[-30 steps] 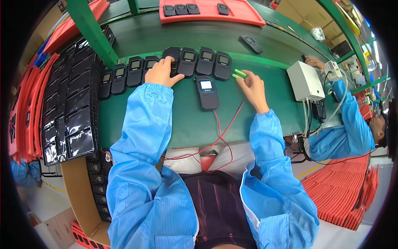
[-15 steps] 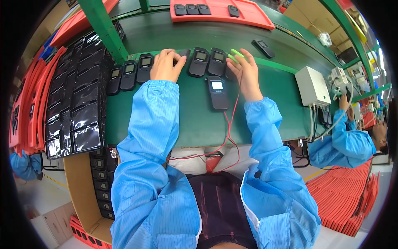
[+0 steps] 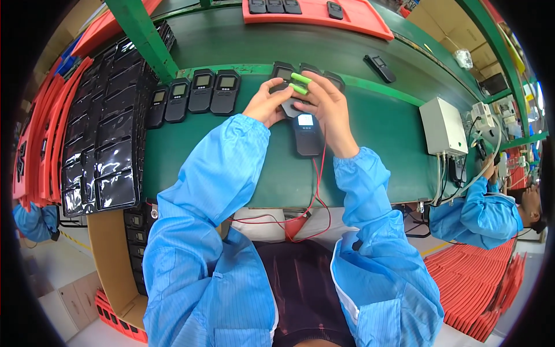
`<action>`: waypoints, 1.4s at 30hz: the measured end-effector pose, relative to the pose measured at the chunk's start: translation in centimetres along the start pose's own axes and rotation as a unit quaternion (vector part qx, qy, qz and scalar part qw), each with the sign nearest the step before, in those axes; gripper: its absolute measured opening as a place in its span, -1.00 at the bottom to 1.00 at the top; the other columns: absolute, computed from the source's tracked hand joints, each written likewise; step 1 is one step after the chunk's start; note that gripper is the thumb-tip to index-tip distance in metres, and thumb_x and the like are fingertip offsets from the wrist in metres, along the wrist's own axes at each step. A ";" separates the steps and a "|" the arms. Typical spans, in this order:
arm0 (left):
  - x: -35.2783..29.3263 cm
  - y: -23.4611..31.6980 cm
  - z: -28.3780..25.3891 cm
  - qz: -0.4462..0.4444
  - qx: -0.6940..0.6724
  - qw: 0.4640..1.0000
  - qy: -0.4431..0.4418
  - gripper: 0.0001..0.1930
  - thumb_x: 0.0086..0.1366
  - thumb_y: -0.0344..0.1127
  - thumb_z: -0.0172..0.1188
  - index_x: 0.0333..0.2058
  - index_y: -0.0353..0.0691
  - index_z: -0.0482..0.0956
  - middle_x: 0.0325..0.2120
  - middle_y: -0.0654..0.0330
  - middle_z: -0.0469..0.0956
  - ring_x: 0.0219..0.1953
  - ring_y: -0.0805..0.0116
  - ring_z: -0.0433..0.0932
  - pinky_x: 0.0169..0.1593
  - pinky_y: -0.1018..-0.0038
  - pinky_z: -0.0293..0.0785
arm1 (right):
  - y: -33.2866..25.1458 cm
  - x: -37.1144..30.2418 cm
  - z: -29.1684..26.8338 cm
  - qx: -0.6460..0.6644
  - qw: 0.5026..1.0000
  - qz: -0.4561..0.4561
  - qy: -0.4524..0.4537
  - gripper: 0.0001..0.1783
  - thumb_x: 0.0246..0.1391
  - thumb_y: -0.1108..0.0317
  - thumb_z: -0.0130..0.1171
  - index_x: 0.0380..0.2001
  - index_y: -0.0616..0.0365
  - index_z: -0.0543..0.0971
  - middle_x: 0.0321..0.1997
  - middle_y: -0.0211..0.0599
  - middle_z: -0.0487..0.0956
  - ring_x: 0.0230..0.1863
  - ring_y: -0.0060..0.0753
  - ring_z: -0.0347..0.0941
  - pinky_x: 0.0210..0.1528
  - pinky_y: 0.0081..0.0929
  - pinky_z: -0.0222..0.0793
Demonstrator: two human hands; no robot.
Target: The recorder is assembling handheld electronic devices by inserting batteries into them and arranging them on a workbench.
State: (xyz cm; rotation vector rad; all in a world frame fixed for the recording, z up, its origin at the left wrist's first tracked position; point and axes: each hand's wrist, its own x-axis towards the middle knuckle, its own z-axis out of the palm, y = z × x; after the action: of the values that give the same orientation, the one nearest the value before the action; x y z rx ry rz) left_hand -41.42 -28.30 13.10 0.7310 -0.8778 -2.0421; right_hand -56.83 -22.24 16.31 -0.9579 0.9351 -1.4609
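Note:
My left hand (image 3: 270,104) is closed on the near side of a dark handheld device (image 3: 289,108), which the fingers partly cover. My right hand (image 3: 328,107) pinches two green cylindrical batteries (image 3: 300,77) between its fingers, and its lower fingertips reach that same device. Just below lies another black handheld device (image 3: 307,140) with its screen lit. Red wires (image 3: 317,179) run from its lower end toward the table's front edge. Behind my hands stand more black devices (image 3: 282,70), partly hidden. To the left, several black devices (image 3: 225,92) with grey screens stand in a row.
Black plastic trays (image 3: 118,153) are stacked at the left, beside red trays (image 3: 43,139). A white box (image 3: 444,127) with cables stands at the right. One loose device (image 3: 380,69) and a red tray (image 3: 318,13) lie farther back. A co-worker's blue sleeve (image 3: 480,211) shows at right.
My left hand has let go of a device, now standing at the right end of the left row, and moved right to grip another. My right hand has moved left with the batteries.

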 end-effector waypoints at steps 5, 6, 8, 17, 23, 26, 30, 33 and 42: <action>-0.3 0.0 -0.4 0.061 -0.099 0.989 -0.091 -0.30 0.24 -0.42 0.21 0.27 -0.22 0.02 0.04 0.01 0.42 0.10 0.12 0.44 0.12 0.17 0.42 | -1.2 -0.4 0.0 -0.018 0.987 -0.127 0.102 -0.58 0.21 0.37 0.11 0.09 0.33 0.43 0.01 -0.13 0.53 -0.06 -0.32 0.54 -0.10 -0.46 0.52; -0.3 0.2 -0.4 0.059 -0.099 0.989 -0.092 -0.30 0.24 -0.42 0.21 0.27 -0.22 0.02 0.04 0.01 0.42 0.10 0.12 0.44 0.12 0.17 0.42 | -1.4 -0.2 -0.2 -0.029 0.989 -0.102 0.104 -0.59 0.20 0.37 0.13 0.08 0.32 0.45 0.01 -0.15 0.53 -0.09 -0.36 0.54 -0.10 -0.48 0.51; -0.3 0.9 -0.6 0.094 -0.091 0.981 -0.142 -0.35 0.25 -0.39 0.20 0.24 -0.21 0.08 0.02 0.02 0.43 0.10 0.11 0.43 0.13 0.14 0.39 | -1.6 -0.1 -0.7 -0.048 0.992 -0.050 0.108 -0.62 0.17 0.38 0.17 0.04 0.31 0.50 0.01 -0.17 0.52 -0.14 -0.45 0.53 -0.12 -0.53 0.48; 0.2 -2.2 1.0 0.151 -0.111 0.982 -0.024 -0.64 0.34 -0.22 0.11 0.06 -0.12 0.32 0.06 0.03 0.39 0.17 0.06 0.35 0.23 0.14 0.28 | 1.4 -0.5 -0.3 -0.217 0.967 -0.131 -0.033 -0.71 0.11 0.38 0.24 -0.09 0.23 0.63 -0.06 -0.26 0.54 -0.08 -0.45 0.48 -0.07 -0.55 0.40; 0.3 -0.6 0.3 0.178 -0.145 0.972 -0.040 -0.60 0.32 -0.21 0.14 0.07 -0.11 0.29 0.03 0.06 0.39 0.14 0.12 0.36 0.19 0.17 0.31 | 1.5 -0.8 0.2 -0.379 0.899 -0.219 -0.036 -0.67 0.06 0.37 0.27 -0.08 0.22 0.61 -0.06 -0.25 0.53 -0.05 -0.42 0.47 -0.03 -0.50 0.40; 0.0 -0.4 -0.3 0.214 -0.094 0.972 0.002 -0.50 0.27 -0.23 0.21 0.10 -0.13 0.21 0.01 0.09 0.39 0.13 0.20 0.34 0.17 0.20 0.30 | 1.4 -0.8 1.1 -0.374 0.898 -0.223 -0.051 -0.58 0.00 0.35 0.32 -0.04 0.23 0.56 -0.05 -0.23 0.52 -0.05 -0.42 0.47 -0.03 -0.48 0.41; -0.4 -0.9 0.4 0.226 0.032 0.974 -0.009 -0.38 0.17 -0.29 0.29 0.12 -0.15 0.15 0.00 0.08 0.35 0.12 0.26 0.31 0.18 0.25 0.27 | 0.3 -1.8 1.9 -0.350 0.916 -0.186 -0.056 -0.41 -0.13 0.37 0.41 0.01 0.24 0.45 -0.05 -0.21 0.51 -0.04 -0.42 0.47 -0.01 -0.47 0.41; -1.2 -1.3 1.1 0.308 0.135 0.940 -0.053 -0.30 0.10 -0.38 0.30 0.17 -0.16 0.11 0.08 0.07 0.29 0.15 0.21 0.29 0.19 0.23 0.27 | 0.1 -2.0 1.9 -0.345 0.928 -0.126 -0.066 -0.32 -0.21 0.39 0.45 0.02 0.24 0.39 -0.05 -0.19 0.51 -0.04 -0.42 0.48 0.00 -0.46 0.41; -1.5 -1.2 1.5 0.307 0.107 0.940 -0.103 -0.18 0.08 -0.33 0.35 0.19 -0.19 -0.04 0.05 0.09 0.23 0.12 0.27 0.26 0.24 0.29 0.16 | 1.0 -1.1 0.5 -0.337 0.919 -0.187 -0.079 -0.37 -0.15 0.47 0.40 0.03 0.28 0.40 -0.10 -0.26 0.55 -0.09 -0.48 0.50 -0.03 -0.49 0.42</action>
State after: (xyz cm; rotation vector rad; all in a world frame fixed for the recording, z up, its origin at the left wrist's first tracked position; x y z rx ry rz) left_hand -42.29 -26.02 13.36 0.2914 -1.2771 -1.4887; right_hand -55.97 -21.28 15.51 -1.8178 1.2088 -1.3513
